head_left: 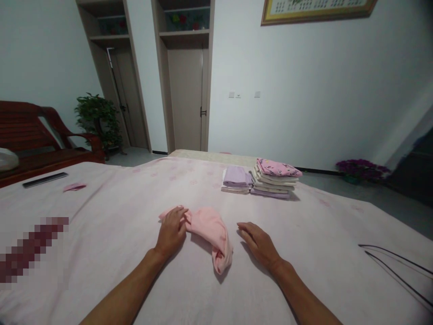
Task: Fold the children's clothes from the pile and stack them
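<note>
A crumpled pink cloth (211,234) lies on the pale pink bed sheet (118,212) in front of me. My left hand (172,234) rests on the cloth's left end, fingers stretched flat and pressing on it. My right hand (259,243) lies flat on the sheet just right of the cloth, fingers stretched out and not touching it. Farther back stands a stack of folded clothes (274,179) with a pink piece on top, and beside it a smaller folded lilac pile (237,179).
A small pink scrap (74,187) and a dark flat bar (45,179) lie at the far left of the bed. Black cables (395,266) run over the right side. A wooden bench (40,144), a potted plant (98,118) and doors stand behind.
</note>
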A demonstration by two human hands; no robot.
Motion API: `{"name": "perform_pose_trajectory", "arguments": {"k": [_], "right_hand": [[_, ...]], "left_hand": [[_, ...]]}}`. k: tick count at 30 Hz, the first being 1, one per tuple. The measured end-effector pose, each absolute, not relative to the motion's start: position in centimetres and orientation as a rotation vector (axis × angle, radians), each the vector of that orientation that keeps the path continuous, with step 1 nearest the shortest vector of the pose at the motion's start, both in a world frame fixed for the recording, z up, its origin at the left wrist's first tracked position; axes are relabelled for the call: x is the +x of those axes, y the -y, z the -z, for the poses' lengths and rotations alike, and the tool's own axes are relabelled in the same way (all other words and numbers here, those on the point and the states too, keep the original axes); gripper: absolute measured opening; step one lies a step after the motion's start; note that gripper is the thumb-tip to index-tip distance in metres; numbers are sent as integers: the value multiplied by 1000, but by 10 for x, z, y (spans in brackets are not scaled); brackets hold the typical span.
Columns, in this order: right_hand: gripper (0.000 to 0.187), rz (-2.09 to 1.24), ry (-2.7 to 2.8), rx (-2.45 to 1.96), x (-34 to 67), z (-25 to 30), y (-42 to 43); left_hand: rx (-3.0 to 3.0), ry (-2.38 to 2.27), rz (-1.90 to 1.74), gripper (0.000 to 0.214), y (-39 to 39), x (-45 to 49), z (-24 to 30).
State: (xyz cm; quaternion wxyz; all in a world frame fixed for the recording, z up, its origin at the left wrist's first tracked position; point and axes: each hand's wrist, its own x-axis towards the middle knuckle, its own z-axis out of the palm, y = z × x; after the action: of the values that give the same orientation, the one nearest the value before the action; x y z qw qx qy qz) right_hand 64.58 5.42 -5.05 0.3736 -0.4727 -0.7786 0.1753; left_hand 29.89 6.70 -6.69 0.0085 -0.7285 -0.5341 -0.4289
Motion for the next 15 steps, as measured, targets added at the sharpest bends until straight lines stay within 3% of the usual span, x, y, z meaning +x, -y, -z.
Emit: {"name": "perform_pose_trajectory", "arguments": {"k": [15], "right_hand": [[27, -279, 2133, -1209, 643, 53, -52]], "left_hand": [[-2384, 1574, 1012, 11, -62, 307, 56]]}}
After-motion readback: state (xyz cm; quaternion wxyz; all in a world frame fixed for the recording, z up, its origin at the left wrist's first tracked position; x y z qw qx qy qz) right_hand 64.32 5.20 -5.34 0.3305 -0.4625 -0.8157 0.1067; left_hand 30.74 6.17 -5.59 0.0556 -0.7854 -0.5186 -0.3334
